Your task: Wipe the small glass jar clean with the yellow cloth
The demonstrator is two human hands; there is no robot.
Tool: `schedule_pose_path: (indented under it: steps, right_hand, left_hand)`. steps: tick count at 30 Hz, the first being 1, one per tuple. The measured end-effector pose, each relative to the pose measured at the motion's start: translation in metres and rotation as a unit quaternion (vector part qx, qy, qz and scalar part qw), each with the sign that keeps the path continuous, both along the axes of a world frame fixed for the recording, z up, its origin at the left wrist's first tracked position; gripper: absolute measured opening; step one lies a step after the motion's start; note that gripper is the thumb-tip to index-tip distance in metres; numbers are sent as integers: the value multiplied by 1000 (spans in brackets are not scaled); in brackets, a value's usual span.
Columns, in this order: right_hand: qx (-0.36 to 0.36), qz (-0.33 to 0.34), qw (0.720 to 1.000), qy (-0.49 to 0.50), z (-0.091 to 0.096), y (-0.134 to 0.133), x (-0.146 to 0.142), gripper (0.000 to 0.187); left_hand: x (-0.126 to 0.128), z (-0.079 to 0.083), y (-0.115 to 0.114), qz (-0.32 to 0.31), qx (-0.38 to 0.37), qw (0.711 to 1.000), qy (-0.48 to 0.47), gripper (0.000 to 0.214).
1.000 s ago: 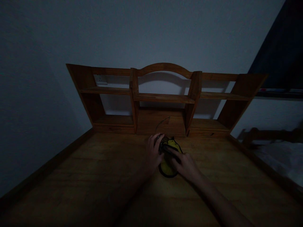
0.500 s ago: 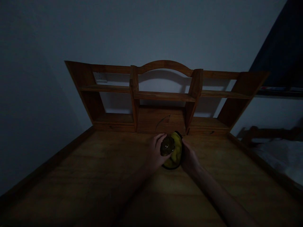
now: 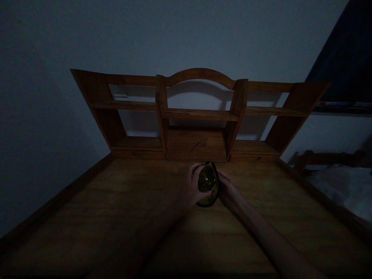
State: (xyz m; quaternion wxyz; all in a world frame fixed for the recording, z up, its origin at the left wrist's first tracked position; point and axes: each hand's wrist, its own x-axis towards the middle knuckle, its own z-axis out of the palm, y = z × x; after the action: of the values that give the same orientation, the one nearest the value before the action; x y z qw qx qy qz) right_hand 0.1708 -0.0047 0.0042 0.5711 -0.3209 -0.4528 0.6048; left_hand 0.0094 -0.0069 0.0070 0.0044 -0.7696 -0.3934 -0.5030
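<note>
In the head view, my left hand (image 3: 189, 190) is curled around a round, shiny, see-through piece that looks like a glass cup (image 3: 207, 179). Behind it is a yellow-green cloth-like piece with a black edge (image 3: 208, 201), curved about its far and right sides. My right hand (image 3: 229, 188) holds that cloth-like piece from the right, its fingers partly hidden behind it. Cup and cloth are pressed close together, above the middle of the wooden desk (image 3: 139, 217). Dim light hides the finer details of both.
A wooden shelf unit (image 3: 200, 114) with several compartments stands at the desk's back edge, against a pale wall (image 3: 186, 35). A wall socket (image 3: 118, 92) shows through its upper left opening. Raised wooden edges border the desk. White fabric (image 3: 344, 190) lies beyond its right side.
The cloth-like piece has come in closer around the cup, and less of its yellow face shows. My right hand has shifted slightly left. The camera view has moved a little.
</note>
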Motion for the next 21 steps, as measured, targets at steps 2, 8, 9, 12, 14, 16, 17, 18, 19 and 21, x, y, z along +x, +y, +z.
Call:
schedule_pose_path:
  steps: [2,8,9,12,14,16,17,18,19,21]
  right_hand:
    - [5,-13,1000,-28,0,2,1,42]
    - [117,-62,970,-204,-11,7,5,37]
    - [141,-78,956,-246,-13,7,5,35]
    - [186,-134,903,-364,-15,4,7,29]
    - [199,-159,874,-414,-12,0,8,26]
    - [221,-164,850,-450,-8,-4,9,23]
    - [235,-163,838,-465,-5,-6,10,21]
    - [248,-157,826,-481,-3,-7,10,20]
    - [262,-151,813,-498,-2,-9,11,19]
    - [281,-148,792,-522,0,-11,12,21]
  left_hand:
    - [-1,-3,3,11,-6,1000,4,81]
    - [-8,-4,1,-13,-10,989,147,87]
    - [-8,-3,0,-20,-11,984,176,90]
    - [-6,-1,-3,-26,-15,974,223,93]
    - [-5,-1,-4,-23,-20,975,219,90]
    - [-3,-2,-3,-23,-26,980,198,88]
    - [-3,-2,-3,-25,-31,982,186,89]
    - [-2,-3,-3,-28,-36,984,175,89]
    - [-3,-3,-3,-31,-39,985,166,89]
    - [-3,-4,-4,-38,-43,986,156,87]
